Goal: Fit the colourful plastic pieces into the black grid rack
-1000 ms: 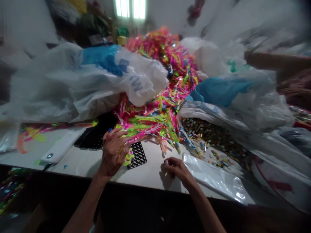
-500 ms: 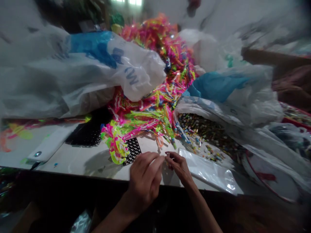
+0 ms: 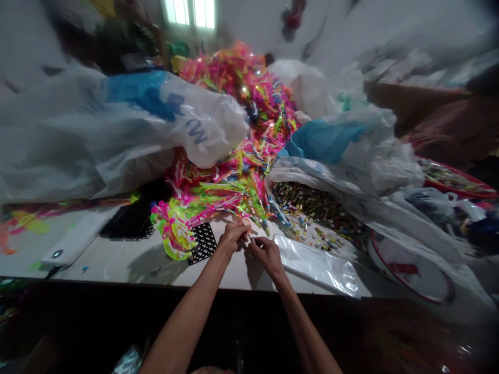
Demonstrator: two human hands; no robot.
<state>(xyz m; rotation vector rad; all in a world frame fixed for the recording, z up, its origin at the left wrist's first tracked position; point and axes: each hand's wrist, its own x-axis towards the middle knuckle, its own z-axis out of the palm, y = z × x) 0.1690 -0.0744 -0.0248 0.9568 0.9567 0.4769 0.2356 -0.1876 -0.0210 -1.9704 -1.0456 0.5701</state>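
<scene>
My left hand (image 3: 233,236) and my right hand (image 3: 263,250) meet fingertip to fingertip over the white table (image 3: 117,259), pinching a small pink plastic piece (image 3: 247,224) between them. Just beyond lies a big heap of neon pink, green and orange plastic strips (image 3: 234,171). A bunch of the strips (image 3: 175,231) lies to the left of my hands, partly over a black perforated tray (image 3: 201,241). What exactly each hand grips is too small to make out.
A large white and blue plastic bag (image 3: 117,130) lies at the left. Another open bag (image 3: 351,171) at the right spills several small coloured pieces (image 3: 312,208). A stack of clear plastic sleeves (image 3: 315,265) lies right of my hands. A white device (image 3: 74,241) sits near the left edge.
My left hand let go of the bunch of strips and came right to meet my right hand. Both hands then moved forward toward the heap and closed on a small piece.
</scene>
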